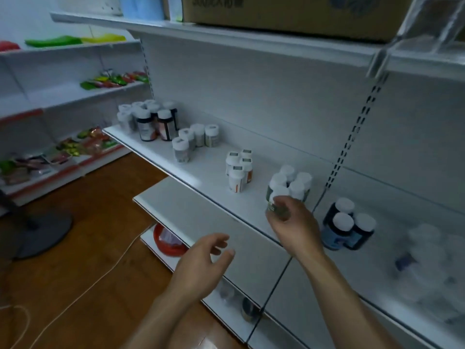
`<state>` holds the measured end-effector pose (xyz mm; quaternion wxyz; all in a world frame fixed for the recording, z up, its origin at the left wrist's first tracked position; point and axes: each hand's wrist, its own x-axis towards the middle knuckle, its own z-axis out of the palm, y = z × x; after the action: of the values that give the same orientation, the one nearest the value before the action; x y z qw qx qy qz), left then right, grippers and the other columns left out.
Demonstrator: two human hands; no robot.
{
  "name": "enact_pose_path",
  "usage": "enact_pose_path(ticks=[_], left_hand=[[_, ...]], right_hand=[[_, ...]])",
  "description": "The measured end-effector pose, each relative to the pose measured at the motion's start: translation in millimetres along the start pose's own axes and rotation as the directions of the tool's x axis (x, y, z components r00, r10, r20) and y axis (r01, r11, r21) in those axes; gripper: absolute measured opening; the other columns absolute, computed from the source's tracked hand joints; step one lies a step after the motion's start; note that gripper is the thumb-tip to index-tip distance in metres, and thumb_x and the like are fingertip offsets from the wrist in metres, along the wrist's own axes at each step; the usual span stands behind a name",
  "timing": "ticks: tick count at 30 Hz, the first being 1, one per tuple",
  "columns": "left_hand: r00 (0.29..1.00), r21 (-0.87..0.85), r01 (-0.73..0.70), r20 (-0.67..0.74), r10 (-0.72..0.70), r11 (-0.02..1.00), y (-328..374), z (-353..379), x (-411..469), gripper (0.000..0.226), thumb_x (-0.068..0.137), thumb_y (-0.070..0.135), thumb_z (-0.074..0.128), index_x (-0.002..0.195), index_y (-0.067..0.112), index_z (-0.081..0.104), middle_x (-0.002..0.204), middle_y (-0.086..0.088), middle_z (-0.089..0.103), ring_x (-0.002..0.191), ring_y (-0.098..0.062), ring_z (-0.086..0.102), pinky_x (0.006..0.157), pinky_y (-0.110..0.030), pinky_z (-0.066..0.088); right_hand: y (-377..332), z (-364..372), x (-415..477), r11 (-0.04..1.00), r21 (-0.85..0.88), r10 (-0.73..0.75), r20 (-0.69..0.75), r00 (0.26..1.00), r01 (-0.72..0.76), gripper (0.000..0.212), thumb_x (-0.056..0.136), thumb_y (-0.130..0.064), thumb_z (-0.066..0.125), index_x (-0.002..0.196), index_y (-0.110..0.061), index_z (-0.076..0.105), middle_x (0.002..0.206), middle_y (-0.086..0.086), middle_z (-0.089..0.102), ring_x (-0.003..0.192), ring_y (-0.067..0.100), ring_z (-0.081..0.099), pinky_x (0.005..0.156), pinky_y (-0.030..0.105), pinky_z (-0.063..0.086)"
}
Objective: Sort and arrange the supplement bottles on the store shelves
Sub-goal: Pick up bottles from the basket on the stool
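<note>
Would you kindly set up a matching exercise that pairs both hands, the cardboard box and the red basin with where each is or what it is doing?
1. right hand
2. left hand
3. cardboard box
4. red basin

A. on the top shelf
B. open, holding nothing
C. on the lowest shelf
D. gripping a white-capped bottle

Pairs: 1-D, 2-B, 3-A, 4-C.
</note>
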<state>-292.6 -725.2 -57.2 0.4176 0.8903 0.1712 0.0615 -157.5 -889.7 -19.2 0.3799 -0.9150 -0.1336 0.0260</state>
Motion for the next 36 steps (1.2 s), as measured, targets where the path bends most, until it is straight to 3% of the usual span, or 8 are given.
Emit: enact_pose_path(ticks=[9,14,18,21,25,30,34,36], left_hand=[[1.000,-0.080,-0.030,-0.005,0.030,0.996,-14,-14,127,0.037,0.091,0.043,0.059,0.127,0.036,0.054,0.112,0.021,0.061,0.098,0.006,0.057,0.085,-0.022,0.050],[0.993,-0.145,-0.037,0.102,0.053,0.989,-42,-45,192,0.028,0.090,0.040,0.063,0.118,0.038,0.057,0.109,0.022,0.063,0.092,0.008,0.058,0.072,-0.009,0.044],[0.973,-0.168,-0.096,0.194,0.128,0.981,-63,-65,228,0.027,0.090,0.040,0.062,0.117,0.038,0.058,0.107,0.020,0.062,0.094,0.003,0.060,0.083,-0.024,0.052],[0.951,-0.165,-0.145,0.249,0.184,0.975,-78,-75,245,0.027,0.091,0.040,0.062,0.118,0.037,0.059,0.106,0.021,0.062,0.094,0.003,0.060,0.085,-0.024,0.052],[0.908,-0.162,-0.211,0.332,0.255,0.964,-93,-84,263,0.027,0.091,0.036,0.064,0.117,0.036,0.060,0.106,0.020,0.063,0.094,0.002,0.061,0.086,-0.024,0.051],[0.849,-0.217,-0.259,0.414,0.329,0.941,-94,-90,267,0.035,0.085,0.033,0.072,0.117,0.038,0.058,0.109,0.020,0.061,0.096,0.007,0.057,0.077,-0.004,0.042],[0.786,-0.323,-0.345,0.414,0.459,0.881,-87,-100,260,0.057,0.079,0.034,0.078,0.126,0.047,0.047,0.119,0.031,0.053,0.111,0.014,0.048,0.085,-0.004,0.041],[0.782,-0.421,-0.325,0.384,0.491,0.847,-81,-111,256,0.058,0.080,0.026,0.077,0.124,0.049,0.048,0.120,0.030,0.056,0.111,0.009,0.053,0.085,-0.013,0.048]], right_hand=[[-35,29,50,1.000,0.001,-0.013,-0.116,0.993,0.013,0.031,0.092,-0.039,0.061,0.122,-0.035,0.055,0.109,-0.019,0.052,0.082,-0.003,0.053,0.075,0.022,0.042],[-75,79,94,0.995,-0.096,0.018,-0.174,0.985,-0.036,0.031,0.091,-0.038,0.062,0.118,-0.025,0.057,0.116,-0.008,0.056,0.085,0.011,0.060,0.075,0.031,0.050],[-83,108,120,0.969,-0.202,0.093,-0.240,0.966,-0.143,0.044,0.088,-0.047,0.063,0.122,-0.022,0.054,0.117,-0.001,0.058,0.093,0.017,0.062,0.078,0.033,0.051],[-85,124,127,0.958,-0.193,0.152,-0.278,0.949,-0.210,0.051,0.085,-0.051,0.066,0.124,-0.021,0.052,0.115,-0.001,0.060,0.095,0.018,0.062,0.076,0.030,0.048],[-86,134,127,0.947,-0.191,0.173,-0.371,0.912,-0.257,0.040,0.084,-0.045,0.069,0.115,-0.023,0.056,0.102,-0.004,0.063,0.087,0.016,0.061,0.067,0.025,0.039],[-108,144,111,0.960,-0.037,0.244,-0.383,0.891,-0.278,0.030,0.080,-0.046,0.072,0.102,-0.039,0.052,0.097,-0.014,0.060,0.079,0.002,0.057,0.070,0.024,0.046],[-140,153,97,0.972,0.137,0.228,-0.391,0.892,-0.189,0.032,0.075,-0.040,0.076,0.095,-0.048,0.053,0.095,-0.021,0.061,0.083,-0.001,0.057,0.068,0.017,0.045],[-158,157,90,0.976,0.186,0.187,-0.433,0.882,-0.116,0.037,0.071,-0.040,0.077,0.101,-0.048,0.057,0.099,-0.022,0.061,0.089,0.001,0.058,0.071,0.016,0.046]])
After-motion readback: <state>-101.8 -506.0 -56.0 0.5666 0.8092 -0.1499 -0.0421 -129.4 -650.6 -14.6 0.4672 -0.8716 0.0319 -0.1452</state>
